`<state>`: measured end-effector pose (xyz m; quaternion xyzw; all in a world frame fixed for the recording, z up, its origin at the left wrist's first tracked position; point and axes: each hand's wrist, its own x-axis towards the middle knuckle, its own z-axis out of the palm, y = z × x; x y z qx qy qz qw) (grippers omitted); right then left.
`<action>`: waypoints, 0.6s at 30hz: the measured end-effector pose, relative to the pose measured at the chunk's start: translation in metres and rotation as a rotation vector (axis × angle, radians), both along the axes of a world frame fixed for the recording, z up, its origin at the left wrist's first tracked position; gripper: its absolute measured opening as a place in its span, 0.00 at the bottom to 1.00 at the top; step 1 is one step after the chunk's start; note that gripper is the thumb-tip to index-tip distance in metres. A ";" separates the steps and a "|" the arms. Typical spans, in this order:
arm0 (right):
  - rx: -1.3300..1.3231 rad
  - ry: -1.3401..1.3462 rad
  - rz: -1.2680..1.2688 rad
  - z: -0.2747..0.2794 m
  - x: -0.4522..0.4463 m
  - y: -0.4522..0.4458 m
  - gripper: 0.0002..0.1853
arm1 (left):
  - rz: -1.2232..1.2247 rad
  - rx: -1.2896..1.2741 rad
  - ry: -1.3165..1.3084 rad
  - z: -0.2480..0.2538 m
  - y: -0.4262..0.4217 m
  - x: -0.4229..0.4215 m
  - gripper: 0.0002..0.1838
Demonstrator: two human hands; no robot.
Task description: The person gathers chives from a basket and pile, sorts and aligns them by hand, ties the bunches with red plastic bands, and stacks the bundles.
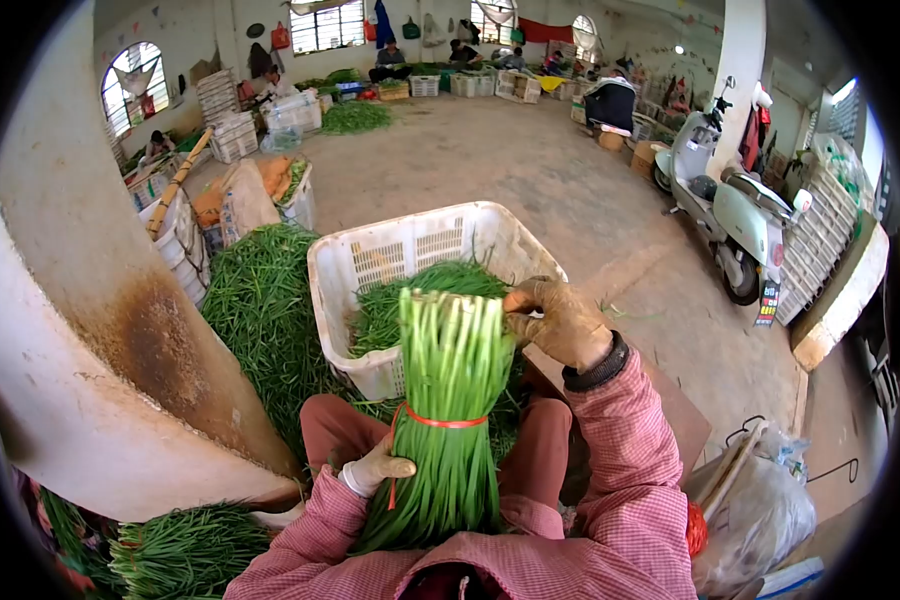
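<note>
A thick bundle of garlic chives (pixel 448 450) stands upright against my lap, pale cut ends up and green leaves down. Round its middle runs a red tie (pixel 440 421), with a loose tail on the left side. My left hand (pixel 378 467), in a pale glove, grips the bundle from the left just below the tie; its thumb shows and the other fingers are hidden behind the leaves. At the top right edge of the bundle, my right hand (pixel 562 322), in a stained glove, has its fingers curled and pinched beside the stem ends. What it pinches is not clear.
A white plastic crate (pixel 345 262) holding more chives stands in front of my knees. Loose greens (pixel 260 300) are heaped left of it, beside a wide pillar (pixel 150 330). A scooter (pixel 725 205) is parked at right. Several people sit among crates at the back.
</note>
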<state>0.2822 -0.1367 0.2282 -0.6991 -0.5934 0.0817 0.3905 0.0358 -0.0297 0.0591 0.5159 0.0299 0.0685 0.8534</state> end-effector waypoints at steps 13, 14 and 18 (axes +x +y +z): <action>0.590 -0.558 -0.075 0.001 -0.074 0.026 0.38 | 0.263 0.861 0.532 0.164 0.056 -0.061 0.45; 0.496 -0.602 -0.046 -0.002 -0.088 0.038 0.34 | 0.277 0.852 0.551 0.161 0.053 -0.067 0.45; 0.536 -0.699 0.186 -0.059 -0.094 0.087 0.15 | 0.329 0.661 0.609 0.129 0.045 -0.092 0.44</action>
